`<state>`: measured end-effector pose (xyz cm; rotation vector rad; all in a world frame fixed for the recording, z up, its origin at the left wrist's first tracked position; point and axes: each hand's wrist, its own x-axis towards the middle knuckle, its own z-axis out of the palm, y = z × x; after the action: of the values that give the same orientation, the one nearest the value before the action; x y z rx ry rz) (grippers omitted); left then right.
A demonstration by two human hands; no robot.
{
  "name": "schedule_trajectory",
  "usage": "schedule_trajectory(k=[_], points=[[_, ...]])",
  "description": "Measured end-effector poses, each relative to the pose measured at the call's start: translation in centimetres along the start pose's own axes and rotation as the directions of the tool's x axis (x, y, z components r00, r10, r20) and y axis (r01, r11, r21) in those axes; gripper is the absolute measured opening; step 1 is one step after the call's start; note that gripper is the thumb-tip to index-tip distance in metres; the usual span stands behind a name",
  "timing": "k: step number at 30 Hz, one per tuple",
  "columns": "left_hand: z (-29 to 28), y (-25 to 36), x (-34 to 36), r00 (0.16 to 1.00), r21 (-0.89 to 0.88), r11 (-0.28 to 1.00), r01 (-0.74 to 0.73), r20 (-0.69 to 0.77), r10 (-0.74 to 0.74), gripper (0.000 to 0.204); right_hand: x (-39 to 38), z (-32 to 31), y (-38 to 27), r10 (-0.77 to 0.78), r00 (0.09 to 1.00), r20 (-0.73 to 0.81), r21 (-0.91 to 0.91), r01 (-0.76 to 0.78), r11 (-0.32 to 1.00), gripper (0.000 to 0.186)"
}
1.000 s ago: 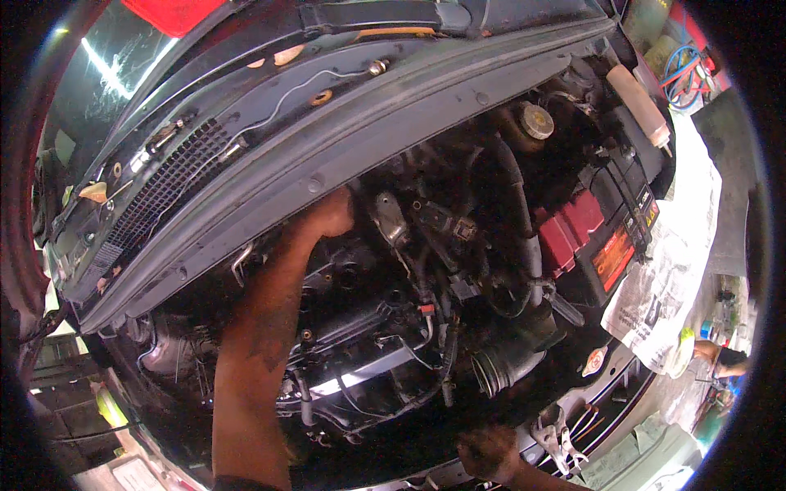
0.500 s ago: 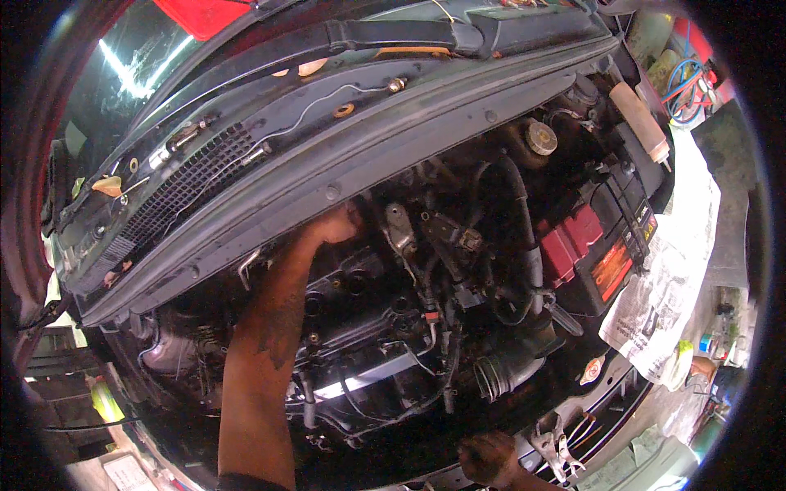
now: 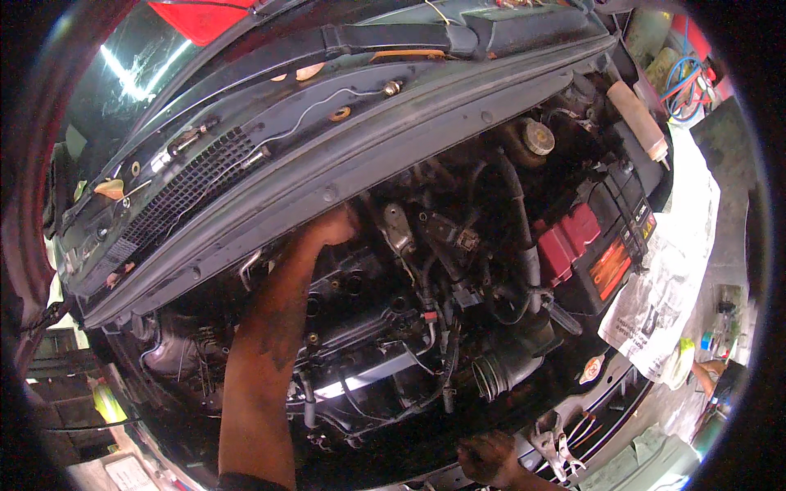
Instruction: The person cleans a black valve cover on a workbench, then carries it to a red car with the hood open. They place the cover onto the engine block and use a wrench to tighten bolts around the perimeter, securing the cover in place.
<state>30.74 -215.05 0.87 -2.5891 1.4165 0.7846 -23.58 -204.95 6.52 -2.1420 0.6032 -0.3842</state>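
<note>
My left hand reaches down behind the black engine cover, just under the long grey cowl panel. Its fingers sink into the dark gap, so whatever they touch is hidden. At the front edge of the engine bay my right hand rests with its fingers curled in. Shadow hides whether anything is inside them. Beside that hand, a pair of metal locking pliers lies on the front panel.
A battery with a red terminal cover stands at right, near newspaper on the fender. An open ribbed air hose points forward. On the cowl lie a ratchet, a metal line and leaves. Another person's arm shows at far right.
Both my hands stay in nearly the same places. The view has shifted very slightly. At far right, the other person's arm has moved and shows more.
</note>
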Motion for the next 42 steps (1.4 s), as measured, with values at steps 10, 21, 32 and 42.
schedule_trajectory(k=[10,21,32,42], points=[[0.7,1.0,0.3,0.989,0.146,0.987,0.068,-0.141,-0.048,0.062,1.9,-0.6,-0.6,-0.042,0.997,0.063,-0.059,0.046,0.997,0.014],[4.5,1.8,2.3,0.956,0.032,0.999,-0.017,-0.292,0.026,0.066,4.0,-0.5,-2.8,0.083,0.984,0.156,-0.253,-0.041,0.967,0.011],[3.2,1.4,1.5,0.964,-0.074,0.997,-0.006,-0.266,-0.014,0.046,2.0,1.1,-0.6,0.159,0.977,0.139,-0.323,-0.107,0.940,0.014],[2.6,2.1,-0.1,0.975,-0.167,0.981,0.095,-0.182,-0.126,0.050,2.8,0.6,-1.8,0.114,0.987,0.109,-0.292,-0.078,0.953,0.019]])
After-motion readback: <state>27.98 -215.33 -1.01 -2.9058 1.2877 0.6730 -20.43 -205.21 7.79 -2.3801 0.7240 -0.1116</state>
